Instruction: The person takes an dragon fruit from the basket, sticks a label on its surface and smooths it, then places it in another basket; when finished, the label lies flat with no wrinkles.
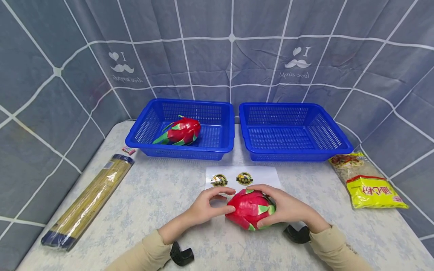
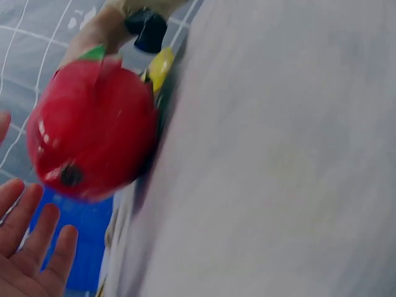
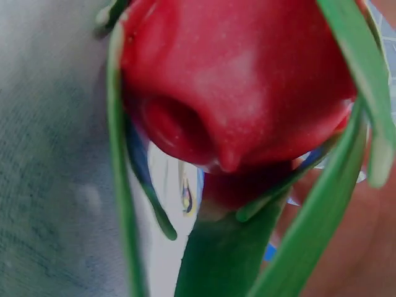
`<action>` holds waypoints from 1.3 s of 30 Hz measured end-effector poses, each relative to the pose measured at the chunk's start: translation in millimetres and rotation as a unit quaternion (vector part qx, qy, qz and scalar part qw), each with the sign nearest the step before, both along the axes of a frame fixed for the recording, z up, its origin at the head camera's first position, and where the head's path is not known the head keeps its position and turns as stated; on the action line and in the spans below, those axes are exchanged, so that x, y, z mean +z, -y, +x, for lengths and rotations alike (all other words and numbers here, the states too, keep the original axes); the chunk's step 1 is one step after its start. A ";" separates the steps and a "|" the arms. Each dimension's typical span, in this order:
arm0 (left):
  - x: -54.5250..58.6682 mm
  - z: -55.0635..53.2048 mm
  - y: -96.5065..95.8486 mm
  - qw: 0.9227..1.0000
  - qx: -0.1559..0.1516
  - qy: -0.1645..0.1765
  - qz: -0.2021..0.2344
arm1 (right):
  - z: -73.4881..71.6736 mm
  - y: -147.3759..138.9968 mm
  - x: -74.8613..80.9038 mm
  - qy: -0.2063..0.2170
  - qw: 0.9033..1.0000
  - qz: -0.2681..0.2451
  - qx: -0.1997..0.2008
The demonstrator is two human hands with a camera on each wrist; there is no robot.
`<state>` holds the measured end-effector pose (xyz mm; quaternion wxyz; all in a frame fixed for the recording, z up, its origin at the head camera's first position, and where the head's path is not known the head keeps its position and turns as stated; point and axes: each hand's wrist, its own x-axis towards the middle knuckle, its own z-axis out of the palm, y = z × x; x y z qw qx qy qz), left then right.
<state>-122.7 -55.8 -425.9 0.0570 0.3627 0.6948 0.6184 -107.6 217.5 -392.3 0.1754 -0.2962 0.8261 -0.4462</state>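
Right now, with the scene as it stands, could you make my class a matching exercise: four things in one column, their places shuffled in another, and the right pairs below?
Things
1. nearer glossy red-and-green dragon fruit
2. farther glossy red-and-green dragon fruit
3. clear-wrapped bundle of thin tan sticks with dark blue ends
4. yellow-and-clear plastic bag

Places
A. on the left side of the pale patterned tablecloth
B. inside the left blue plastic mesh basket
C. on the right side of the tablecloth
D. between the left grip and the right grip

Pairs: 1-D, 2-B, 3-A, 4-C
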 end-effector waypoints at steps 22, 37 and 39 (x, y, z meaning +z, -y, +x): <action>1.7 -85.4 23.0 0.981 0.092 0.108 -0.129 | -4.2 -0.9 -10.7 0.043 0.998 -0.037 0.027; -8.6 -88.8 16.5 0.976 0.089 0.042 -0.193 | -5.6 -1.3 -12.5 0.053 0.998 -0.035 0.025; -9.0 -88.4 16.2 0.976 0.092 0.043 -0.194 | -5.5 -1.6 -12.6 0.051 0.998 -0.034 0.024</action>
